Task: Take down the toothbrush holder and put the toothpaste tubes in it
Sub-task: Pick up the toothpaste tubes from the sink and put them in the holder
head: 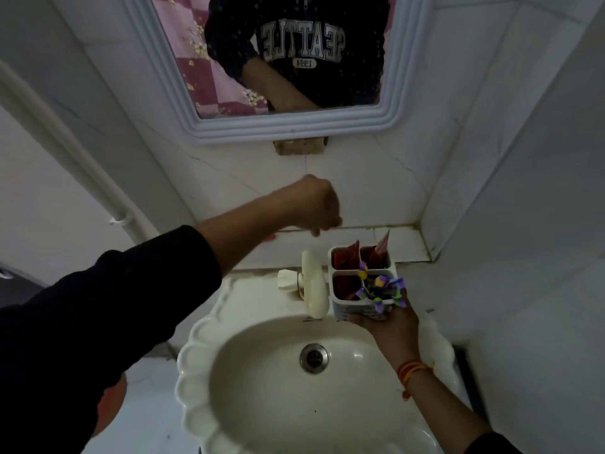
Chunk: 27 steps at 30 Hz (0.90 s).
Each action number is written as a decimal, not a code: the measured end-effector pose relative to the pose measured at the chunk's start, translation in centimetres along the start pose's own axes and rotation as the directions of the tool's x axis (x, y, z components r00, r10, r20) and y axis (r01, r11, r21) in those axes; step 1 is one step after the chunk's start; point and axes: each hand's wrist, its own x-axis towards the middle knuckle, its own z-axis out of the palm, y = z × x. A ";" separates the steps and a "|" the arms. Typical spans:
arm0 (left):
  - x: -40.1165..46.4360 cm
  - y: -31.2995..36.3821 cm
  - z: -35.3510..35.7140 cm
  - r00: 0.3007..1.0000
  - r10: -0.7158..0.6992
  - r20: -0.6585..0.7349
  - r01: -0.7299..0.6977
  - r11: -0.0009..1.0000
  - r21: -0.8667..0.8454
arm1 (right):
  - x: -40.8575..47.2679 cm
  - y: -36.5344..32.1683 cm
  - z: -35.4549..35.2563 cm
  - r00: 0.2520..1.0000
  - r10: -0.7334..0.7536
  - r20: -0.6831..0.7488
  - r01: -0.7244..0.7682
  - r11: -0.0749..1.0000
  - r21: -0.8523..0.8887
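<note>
Left sleeve nearest, dark, pushed up the forearm; left hand curled closed above the tiled ledge, gripping nothing visible; right hand palm up, gripping the base of the white toothbrush holder over the basin rim, just right of the tap; holder has four compartments; two red toothpaste tubes stand in the rear pair; purple-tipped brushes in the front right.

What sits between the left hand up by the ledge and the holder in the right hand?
In the head view, only the cream plastic tap and bare tiled ledge lie between the left hand and the white four-compartment toothbrush holder in the right hand.
</note>
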 end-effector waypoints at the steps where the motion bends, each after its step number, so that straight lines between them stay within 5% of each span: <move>1: 0.7 -2.1 0.4 0.997 -0.034 -0.065 0.039 0.996 0.079 | 0.0 0.0 0.0 1.000 0.001 -0.001 -0.001 1.000 0.020; 4: 2.3 -8.2 2.8 0.970 -0.233 -0.061 0.241 0.921 0.307 | 0.2 0.7 0.1 0.999 0.034 0.019 -0.034 0.999 -0.018; 9: 2.5 -13.7 7.5 0.890 -0.447 0.084 0.392 0.847 0.359 | 0.4 1.2 0.1 1.000 0.031 -0.003 -0.031 0.998 -0.046; 14: 3.3 -15.7 9.4 0.905 -0.409 -0.118 0.425 0.880 0.211 | 0.5 1.3 0.0 0.999 0.045 -0.013 -0.046 0.998 -0.041; 20: 2.4 -17.2 10.0 0.926 -0.296 -0.236 0.374 0.807 0.457 | 0.5 0.8 0.0 0.999 0.050 -0.006 -0.050 0.999 -0.020; 22: 2.1 -16.9 9.7 0.940 -0.269 -0.208 0.330 0.871 0.364 | 0.5 0.6 0.0 0.999 0.047 0.019 -0.047 0.999 0.013; 25: 1.4 -13.9 7.2 0.967 -0.245 -0.073 0.238 0.967 -0.093 | 0.6 0.4 -0.1 0.999 0.045 0.025 -0.046 0.999 0.024; 27: 0.7 -10.7 4.1 0.989 -0.148 0.024 0.150 0.980 -0.128 | 0.4 0.3 -0.4 0.997 0.062 0.054 -0.062 0.998 -0.010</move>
